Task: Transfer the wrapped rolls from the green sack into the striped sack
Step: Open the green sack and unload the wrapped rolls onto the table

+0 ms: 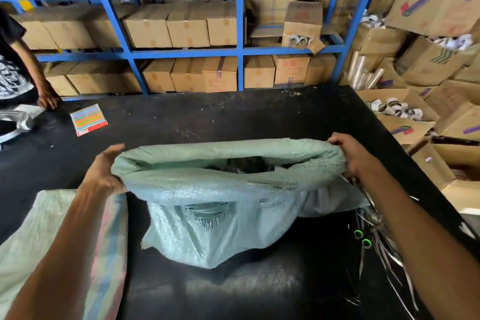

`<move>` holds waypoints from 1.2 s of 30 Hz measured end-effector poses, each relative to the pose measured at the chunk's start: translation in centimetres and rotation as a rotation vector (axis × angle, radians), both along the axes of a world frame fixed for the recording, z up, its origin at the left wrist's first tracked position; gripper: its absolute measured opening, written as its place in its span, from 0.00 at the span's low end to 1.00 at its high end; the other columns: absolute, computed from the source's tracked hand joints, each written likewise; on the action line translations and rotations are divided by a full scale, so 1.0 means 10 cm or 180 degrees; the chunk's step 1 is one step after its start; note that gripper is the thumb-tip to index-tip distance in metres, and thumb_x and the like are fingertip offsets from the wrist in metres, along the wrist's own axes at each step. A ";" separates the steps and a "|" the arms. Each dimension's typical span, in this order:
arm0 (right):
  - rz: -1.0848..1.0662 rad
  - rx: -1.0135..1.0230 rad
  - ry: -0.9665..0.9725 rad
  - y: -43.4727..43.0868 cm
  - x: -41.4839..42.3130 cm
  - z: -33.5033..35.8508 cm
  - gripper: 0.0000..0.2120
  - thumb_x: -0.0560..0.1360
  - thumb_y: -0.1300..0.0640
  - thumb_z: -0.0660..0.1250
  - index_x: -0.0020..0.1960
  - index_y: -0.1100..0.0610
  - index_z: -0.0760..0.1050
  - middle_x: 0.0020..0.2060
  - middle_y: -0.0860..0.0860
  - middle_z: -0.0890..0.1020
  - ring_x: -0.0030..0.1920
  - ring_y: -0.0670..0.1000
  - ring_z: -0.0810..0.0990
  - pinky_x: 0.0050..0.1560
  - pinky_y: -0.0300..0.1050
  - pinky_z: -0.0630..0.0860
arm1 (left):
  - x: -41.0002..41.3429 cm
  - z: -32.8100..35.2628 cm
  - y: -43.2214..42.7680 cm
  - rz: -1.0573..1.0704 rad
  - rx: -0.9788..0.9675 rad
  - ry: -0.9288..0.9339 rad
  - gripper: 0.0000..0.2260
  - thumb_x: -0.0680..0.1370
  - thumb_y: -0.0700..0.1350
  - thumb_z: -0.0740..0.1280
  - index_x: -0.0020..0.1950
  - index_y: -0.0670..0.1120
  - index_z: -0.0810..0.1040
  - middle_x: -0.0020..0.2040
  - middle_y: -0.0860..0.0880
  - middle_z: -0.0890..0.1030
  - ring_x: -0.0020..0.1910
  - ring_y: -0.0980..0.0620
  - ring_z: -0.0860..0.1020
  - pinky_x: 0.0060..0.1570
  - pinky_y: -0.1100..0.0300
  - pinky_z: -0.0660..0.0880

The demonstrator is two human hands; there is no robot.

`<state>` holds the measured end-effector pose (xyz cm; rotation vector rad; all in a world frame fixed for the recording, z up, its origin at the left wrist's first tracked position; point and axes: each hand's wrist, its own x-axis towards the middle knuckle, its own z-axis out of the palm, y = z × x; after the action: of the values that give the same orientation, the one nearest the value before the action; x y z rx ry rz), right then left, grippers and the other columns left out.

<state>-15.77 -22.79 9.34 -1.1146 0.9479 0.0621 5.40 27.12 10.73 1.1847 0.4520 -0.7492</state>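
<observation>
The green woven sack (207, 205) stands on the black table (181, 122) in front of me, its mouth rolled down into a thick rim. My left hand (105, 171) grips the rim's left end and my right hand (350, 156) grips its right end. Through the opening I see dark wrapped contents (246, 163), too shadowed to tell apart. The striped sack (109, 241), pale with pink, blue and green stripes, lies flat at the lower left, partly under my left forearm.
Another person (15, 70) stands at the far left with a hand on the table. A colourful packet (88, 119) lies near them. Loose strapping and two green-cored rolls (362, 238) lie at the right. Blue shelving (241, 34) with cartons is behind; open cartons (405, 117) crowd the right.
</observation>
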 end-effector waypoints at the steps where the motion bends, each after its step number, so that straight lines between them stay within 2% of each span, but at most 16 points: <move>1: 0.0051 0.0156 -0.0141 0.02 0.02 0.06 0.20 0.76 0.51 0.61 0.33 0.62 0.81 0.34 0.60 0.83 0.37 0.59 0.83 0.48 0.50 0.77 | 0.02 0.03 -0.03 -0.0055 0.0063 -0.0152 0.20 0.66 0.54 0.70 0.48 0.40 0.87 0.51 0.41 0.86 0.45 0.41 0.85 0.51 0.47 0.74; 3: 0.0315 0.0184 -0.0311 0.06 0.09 0.14 0.17 0.77 0.50 0.65 0.42 0.61 0.84 0.40 0.61 0.85 0.42 0.60 0.84 0.51 0.52 0.79 | 0.12 0.06 -0.03 -0.0107 0.0120 -0.0425 0.23 0.69 0.59 0.70 0.48 0.40 0.87 0.55 0.41 0.85 0.53 0.43 0.84 0.55 0.47 0.75; 5: 0.0634 0.0093 -0.0372 0.09 0.14 0.13 0.12 0.75 0.53 0.69 0.52 0.60 0.82 0.42 0.59 0.86 0.42 0.56 0.86 0.43 0.49 0.83 | 0.21 0.01 0.01 -0.0084 0.0165 -0.0588 0.25 0.68 0.59 0.75 0.59 0.45 0.84 0.65 0.44 0.81 0.62 0.45 0.80 0.62 0.46 0.75; 6: 0.0831 -0.0005 -0.0321 0.11 0.16 0.11 0.15 0.72 0.54 0.71 0.56 0.60 0.80 0.43 0.58 0.87 0.40 0.54 0.87 0.39 0.47 0.83 | 0.25 -0.04 0.03 -0.0145 0.0184 -0.0636 0.25 0.68 0.56 0.77 0.61 0.47 0.83 0.66 0.45 0.80 0.62 0.46 0.80 0.63 0.46 0.75; 9: 0.1171 -0.0648 0.0027 0.14 0.18 -0.03 0.18 0.69 0.61 0.76 0.58 0.59 0.79 0.43 0.56 0.86 0.39 0.53 0.86 0.33 0.44 0.81 | 0.21 -0.17 0.08 -0.0624 0.0331 -0.0710 0.13 0.66 0.46 0.79 0.48 0.42 0.87 0.57 0.41 0.84 0.48 0.46 0.85 0.49 0.51 0.82; 12: 0.0876 -0.1278 0.0310 0.16 0.18 -0.26 0.16 0.67 0.65 0.78 0.54 0.59 0.79 0.44 0.57 0.84 0.40 0.54 0.84 0.35 0.44 0.79 | 0.17 -0.31 0.03 -0.1005 0.0675 -0.0677 0.18 0.66 0.38 0.78 0.55 0.37 0.84 0.59 0.35 0.82 0.48 0.43 0.85 0.44 0.52 0.84; 15: 0.0551 -0.1879 0.0350 0.21 0.18 -0.44 0.16 0.66 0.64 0.79 0.50 0.60 0.77 0.46 0.57 0.81 0.42 0.52 0.80 0.41 0.46 0.76 | 0.12 -0.49 -0.02 -0.0905 0.1345 -0.1074 0.21 0.67 0.39 0.76 0.58 0.33 0.81 0.55 0.33 0.83 0.43 0.42 0.85 0.42 0.54 0.83; 18: 0.0456 -0.2667 0.0418 0.24 0.15 -0.58 0.24 0.65 0.58 0.81 0.54 0.60 0.73 0.49 0.54 0.78 0.47 0.54 0.78 0.48 0.51 0.75 | 0.00 -0.61 -0.03 -0.0975 0.2676 -0.1805 0.19 0.66 0.53 0.81 0.46 0.39 0.86 0.44 0.36 0.84 0.42 0.45 0.81 0.49 0.47 0.79; 21: 0.0437 -0.3206 0.0313 0.31 0.13 -0.67 0.21 0.64 0.54 0.82 0.49 0.59 0.75 0.44 0.53 0.80 0.45 0.55 0.79 0.44 0.48 0.74 | -0.15 -0.75 -0.08 -0.0608 0.3692 -0.2040 0.13 0.71 0.47 0.79 0.42 0.38 0.85 0.38 0.41 0.81 0.41 0.45 0.79 0.41 0.53 0.72; 24: 0.0289 -0.3568 0.0309 0.40 0.14 -0.69 0.17 0.65 0.52 0.81 0.46 0.59 0.79 0.40 0.53 0.82 0.41 0.54 0.79 0.41 0.43 0.70 | -0.17 -1.05 -0.18 -0.0369 0.3484 -0.1593 0.12 0.72 0.45 0.75 0.40 0.35 0.84 0.34 0.36 0.79 0.38 0.43 0.80 0.38 0.52 0.76; 26: 0.0316 -0.3571 0.0404 0.45 0.17 -0.73 0.13 0.69 0.53 0.78 0.48 0.60 0.82 0.40 0.54 0.83 0.41 0.55 0.80 0.42 0.42 0.69 | -0.05 -1.27 -0.23 0.0411 0.2345 -0.0866 0.13 0.71 0.44 0.70 0.48 0.35 0.83 0.42 0.37 0.83 0.42 0.42 0.83 0.47 0.44 0.82; 28: 0.0209 -0.3292 0.0471 0.55 0.20 -0.77 0.11 0.73 0.56 0.73 0.51 0.62 0.83 0.43 0.57 0.85 0.44 0.56 0.82 0.43 0.42 0.70 | -0.11 -1.17 -0.46 0.0825 0.1201 -0.0372 0.09 0.76 0.38 0.60 0.48 0.35 0.79 0.36 0.43 0.82 0.32 0.50 0.81 0.41 0.57 0.83; 30: -0.0090 -0.2624 0.0445 0.65 0.26 -0.78 0.12 0.76 0.56 0.70 0.53 0.64 0.82 0.46 0.59 0.84 0.49 0.59 0.83 0.44 0.43 0.71 | -0.18 -1.02 -0.68 0.0775 0.0783 -0.0114 0.16 0.82 0.38 0.51 0.40 0.41 0.74 0.22 0.49 0.76 0.18 0.57 0.74 0.20 0.69 0.71; 31: -0.0261 -0.2128 0.0436 0.65 0.30 -0.77 0.13 0.77 0.56 0.69 0.55 0.65 0.81 0.48 0.60 0.84 0.51 0.60 0.83 0.44 0.45 0.72 | -0.19 -0.99 -0.74 0.0637 0.0769 -0.0126 0.18 0.84 0.40 0.49 0.39 0.42 0.72 0.20 0.50 0.74 0.18 0.56 0.73 0.17 0.69 0.68; 33: -0.0422 -0.1093 0.0416 0.56 0.33 -0.67 0.14 0.77 0.57 0.69 0.57 0.65 0.79 0.50 0.60 0.83 0.51 0.60 0.82 0.47 0.47 0.76 | -0.21 -0.99 -0.68 0.0481 0.0660 -0.0094 0.19 0.83 0.42 0.50 0.38 0.42 0.74 0.22 0.48 0.76 0.21 0.52 0.76 0.19 0.67 0.72; 36: -0.0343 -0.0481 0.0543 0.33 0.25 -0.56 0.08 0.75 0.59 0.63 0.46 0.63 0.79 0.37 0.59 0.81 0.39 0.59 0.80 0.46 0.50 0.79 | -0.15 -1.03 -0.39 0.0462 0.0729 0.0339 0.16 0.80 0.45 0.57 0.44 0.41 0.81 0.35 0.43 0.82 0.35 0.45 0.81 0.36 0.56 0.80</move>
<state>-13.25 -19.44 3.76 -1.2089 1.1793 -0.0026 3.92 23.23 0.39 1.3130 0.7199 -0.6487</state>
